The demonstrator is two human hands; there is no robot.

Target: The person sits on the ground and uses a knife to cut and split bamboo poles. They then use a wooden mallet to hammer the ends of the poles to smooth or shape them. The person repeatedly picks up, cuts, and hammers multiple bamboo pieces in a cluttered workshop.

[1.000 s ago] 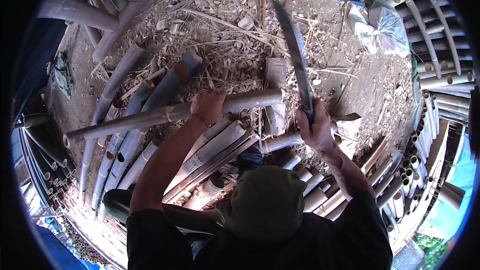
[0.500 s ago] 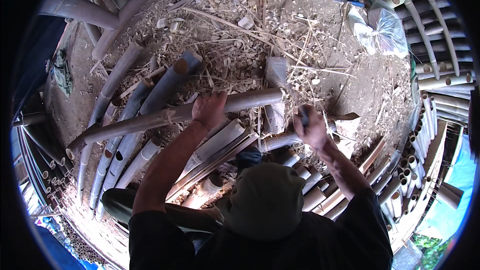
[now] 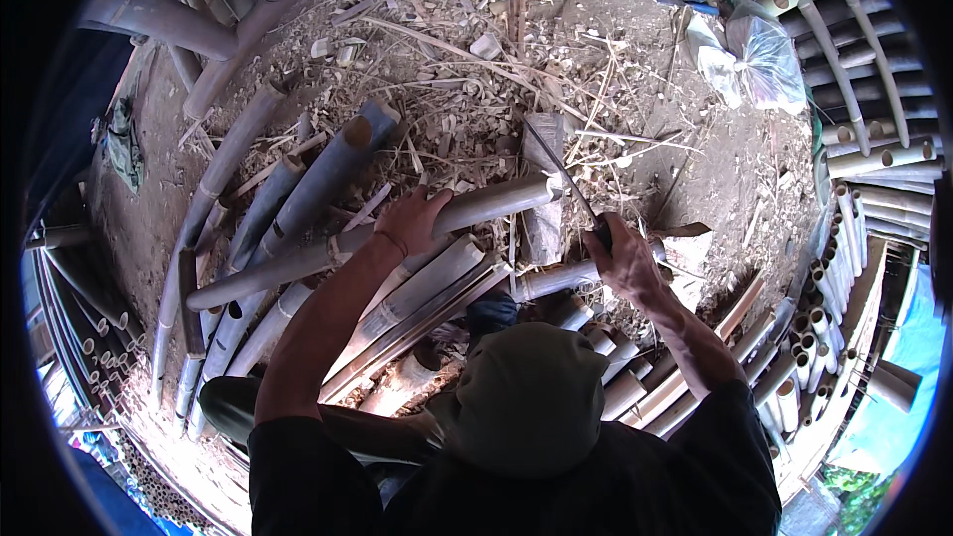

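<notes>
A long grey-brown bamboo pole (image 3: 491, 201) lies slantwise in front of me. Its right end rests over a squared block (image 3: 543, 228) on the ground. My left hand (image 3: 409, 219) is wrapped round the pole near its middle. In my right hand (image 3: 625, 256), just right of that end, is a long knife (image 3: 564, 174), gripped by its dark handle. The thin blade points up and left, crossing close to the pole's end; I cannot tell whether it touches. At the pole's far left end a dark narrow piece (image 3: 190, 303) stands crosswise.
Thick bamboo poles (image 3: 328, 164) lie at the left, with split lengths (image 3: 427, 283) below my left hand. Shavings (image 3: 447, 79) litter the ground. A clear plastic bag (image 3: 764, 65) sits at upper right. Stacked bamboo tubes (image 3: 829, 308) line the right side.
My right hand has turned, and the knife's blade now shows, pointing up and left. The pole's left end has shifted right, and a dark crosswise piece shows there. My left hand keeps its grip.
</notes>
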